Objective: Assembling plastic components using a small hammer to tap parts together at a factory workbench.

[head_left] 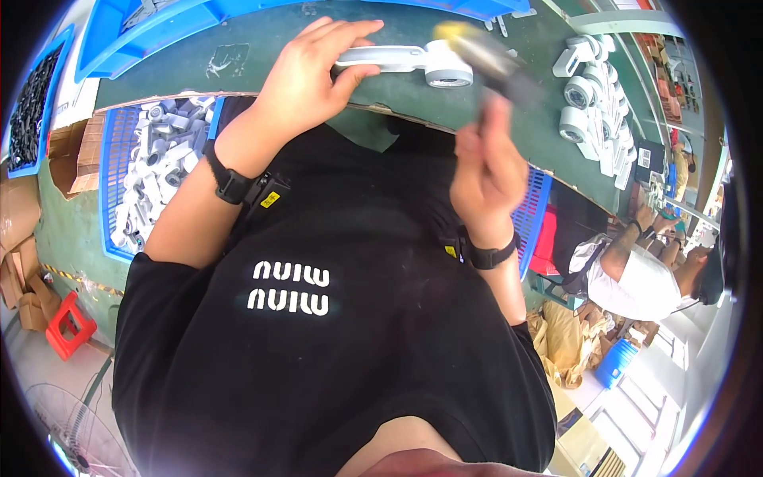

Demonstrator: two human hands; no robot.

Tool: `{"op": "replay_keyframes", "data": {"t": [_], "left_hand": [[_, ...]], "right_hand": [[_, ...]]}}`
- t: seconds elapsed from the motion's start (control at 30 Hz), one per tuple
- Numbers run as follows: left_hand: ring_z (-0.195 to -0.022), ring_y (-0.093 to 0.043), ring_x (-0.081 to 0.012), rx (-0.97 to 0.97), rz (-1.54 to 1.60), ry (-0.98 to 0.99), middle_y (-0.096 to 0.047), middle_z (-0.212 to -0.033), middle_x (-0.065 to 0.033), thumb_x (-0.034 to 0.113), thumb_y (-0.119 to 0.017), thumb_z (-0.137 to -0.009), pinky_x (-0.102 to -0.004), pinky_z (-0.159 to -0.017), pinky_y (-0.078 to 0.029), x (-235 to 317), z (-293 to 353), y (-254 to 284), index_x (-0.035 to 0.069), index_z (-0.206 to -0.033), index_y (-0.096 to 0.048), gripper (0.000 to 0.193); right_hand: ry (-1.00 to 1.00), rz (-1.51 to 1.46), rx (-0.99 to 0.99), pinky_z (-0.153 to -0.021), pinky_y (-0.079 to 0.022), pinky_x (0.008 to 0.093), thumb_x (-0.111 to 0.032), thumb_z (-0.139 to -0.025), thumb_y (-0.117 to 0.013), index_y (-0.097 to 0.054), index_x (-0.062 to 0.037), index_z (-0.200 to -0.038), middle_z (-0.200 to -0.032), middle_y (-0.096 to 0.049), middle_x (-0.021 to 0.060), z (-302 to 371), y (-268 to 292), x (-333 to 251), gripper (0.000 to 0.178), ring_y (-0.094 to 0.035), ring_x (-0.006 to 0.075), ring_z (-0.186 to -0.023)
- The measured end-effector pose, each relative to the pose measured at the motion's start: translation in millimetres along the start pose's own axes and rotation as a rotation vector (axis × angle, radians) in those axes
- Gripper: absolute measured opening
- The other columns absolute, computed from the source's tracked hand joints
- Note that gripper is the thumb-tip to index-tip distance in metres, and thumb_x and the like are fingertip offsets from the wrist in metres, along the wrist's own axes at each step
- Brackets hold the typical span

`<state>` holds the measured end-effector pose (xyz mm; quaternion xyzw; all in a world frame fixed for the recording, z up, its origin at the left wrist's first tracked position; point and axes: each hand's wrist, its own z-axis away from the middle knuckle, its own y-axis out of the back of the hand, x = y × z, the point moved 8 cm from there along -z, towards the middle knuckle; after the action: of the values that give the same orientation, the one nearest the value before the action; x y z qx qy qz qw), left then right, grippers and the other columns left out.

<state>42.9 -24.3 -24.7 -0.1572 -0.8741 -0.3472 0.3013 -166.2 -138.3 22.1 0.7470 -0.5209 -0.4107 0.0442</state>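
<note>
My left hand (306, 83) grips one end of a white plastic part (393, 57), thumb beneath and fingers above. That part has a long flat arm and a round, camera-like head with a grey ring, and it lies at the near edge of the green worktable (262, 75). A hammer (489, 62) with a yellow-tipped, dark head is in my right hand (493, 163). Motion blurs both the hammer and the fingers around it. The yellow tip overlaps the top of the round head in this view; whether they touch I cannot tell.
Similar finished-looking white parts (584, 103) lie in a row at the right. A blue crate (111, 191) of small white pieces stands left, another blue crate (532, 211) right. Blue bins (151, 36) line the back. A co-worker (628, 274) sits at the right.
</note>
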Motion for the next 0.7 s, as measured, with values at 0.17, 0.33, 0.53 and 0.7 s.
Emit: {"op": "replay_keyframes", "data": {"t": [0.17, 0.33, 0.53, 0.7], "left_hand": [[-0.099, -0.073, -0.0337, 0.004, -0.009, 0.001, -0.081, -0.106, -0.0109, 0.010, -0.089, -0.089, -0.0425, -0.090, -0.060, 1, 0, 2, 0.007, -0.139, -0.071, 0.053], [-0.098, -0.075, -0.0332, -0.002, 0.033, 0.022, -0.081, -0.106, -0.0104, 0.009, -0.089, -0.090, -0.0414, -0.088, -0.061, 0, 0, 0, 0.006, -0.140, -0.069, 0.053], [-0.098, -0.075, -0.0310, -0.011, 0.031, 0.028, -0.080, -0.107, -0.0106, 0.008, -0.088, -0.090, -0.0400, -0.088, -0.061, -2, -1, -1, 0.006, -0.141, -0.068, 0.054], [-0.097, -0.072, -0.0340, 0.008, 0.124, 0.081, -0.078, -0.103, -0.0123, 0.012, -0.088, -0.089, -0.0441, -0.089, -0.058, -9, 5, -1, 0.006, -0.138, -0.066, 0.054]], "right_hand": [[-0.193, 0.137, -0.410, -0.075, -0.057, 0.0327, 0.011, -0.099, -0.068, -0.066, -0.0050, -0.153, -0.094, -0.075, 0.0197, -11, -8, -5, 0.057, -0.074, 0.0298, -0.080], [0.039, 0.141, -0.119, -0.086, -0.059, 0.0314, 0.010, -0.098, -0.070, -0.070, -0.0005, -0.147, -0.110, -0.080, 0.0208, -6, 1, 3, 0.050, -0.079, 0.0313, -0.091], [-0.254, 0.194, -0.242, -0.084, -0.059, 0.0327, 0.008, -0.100, -0.069, -0.070, -0.0029, -0.148, -0.106, -0.080, 0.0202, 8, 3, 20, 0.050, -0.078, 0.0318, -0.087], [-0.114, 0.219, -0.216, -0.073, -0.055, 0.0306, 0.007, -0.100, -0.070, -0.067, -0.0047, -0.152, -0.091, -0.075, 0.0146, -6, -4, 12, 0.054, -0.066, 0.0264, -0.071]]}}
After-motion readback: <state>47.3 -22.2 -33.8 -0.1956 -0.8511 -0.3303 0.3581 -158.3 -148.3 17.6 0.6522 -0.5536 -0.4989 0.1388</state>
